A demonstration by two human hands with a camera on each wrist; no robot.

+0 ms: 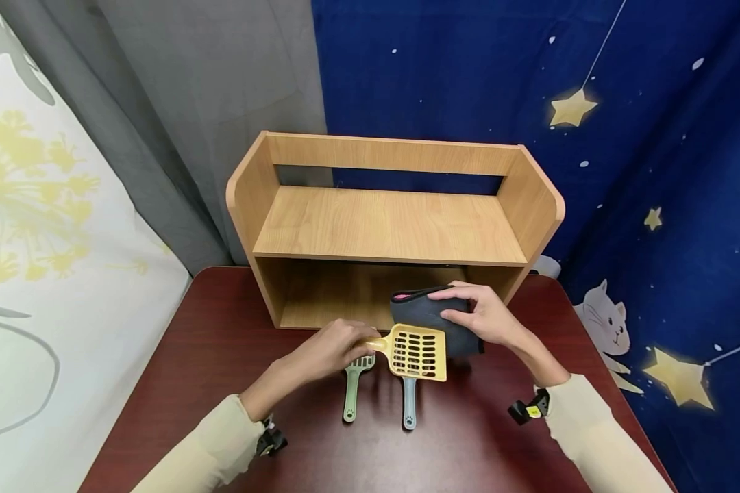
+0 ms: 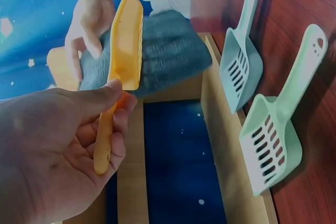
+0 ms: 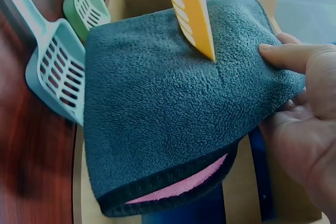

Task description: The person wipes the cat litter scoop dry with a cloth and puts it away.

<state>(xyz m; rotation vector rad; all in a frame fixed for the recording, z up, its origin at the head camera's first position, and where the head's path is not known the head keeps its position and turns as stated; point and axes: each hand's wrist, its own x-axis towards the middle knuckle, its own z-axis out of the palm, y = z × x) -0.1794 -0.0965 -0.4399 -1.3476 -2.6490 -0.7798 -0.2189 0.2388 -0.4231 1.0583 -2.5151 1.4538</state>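
Observation:
My left hand (image 1: 339, 346) grips the handle of a yellow litter scoop (image 1: 418, 352), its slotted pan pointing right. In my right hand (image 1: 484, 315) is a folded dark grey cloth (image 3: 157, 93), pinched at one edge between thumb and fingers; a pink inner side shows at its fold. The scoop's pan overlaps the cloth's front, and in the right wrist view its edge seems to touch it. Below lie a green litter scoop (image 1: 351, 394) and a blue litter scoop (image 1: 410, 404) on the table, handles toward me. The yellow pan hides the blue one's pan in the head view.
A two-level wooden shelf (image 1: 388, 222) stands at the back of the dark red table (image 1: 222, 363), just behind both hands. Grey and blue star-patterned curtains (image 1: 444, 75) hang behind it. A white patterned cloth (image 1: 55, 274) hangs at the left.

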